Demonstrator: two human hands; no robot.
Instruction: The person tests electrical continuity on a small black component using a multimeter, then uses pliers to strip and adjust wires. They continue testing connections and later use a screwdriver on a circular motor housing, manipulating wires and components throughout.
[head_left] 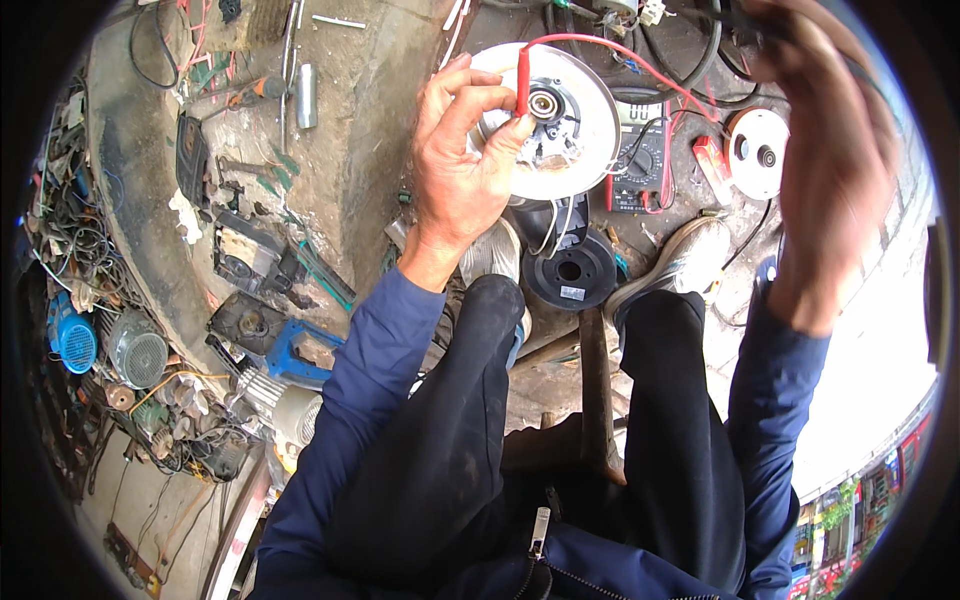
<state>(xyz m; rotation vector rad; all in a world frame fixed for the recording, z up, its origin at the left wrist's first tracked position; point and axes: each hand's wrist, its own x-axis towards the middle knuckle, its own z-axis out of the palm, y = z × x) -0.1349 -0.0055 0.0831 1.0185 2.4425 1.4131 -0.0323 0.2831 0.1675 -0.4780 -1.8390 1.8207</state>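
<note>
My left hand (462,150) pinches a red test probe (522,85) between thumb and fingers, its tip against the wiring on a round white motor part (590,130) with a bearing at its centre. The probe's red lead (620,55) arcs right toward my right hand (825,130), which is raised, blurred, and closed around dark cables near the top edge. A multimeter (640,160) with red trim lies on the ground just right of the white part.
A black round cover (572,272) lies between my shoes. A second white round part (757,150) sits at the right. Power tools, small motors and tangled wires (250,330) crowd the left. A wooden stool edge (595,390) shows between my legs.
</note>
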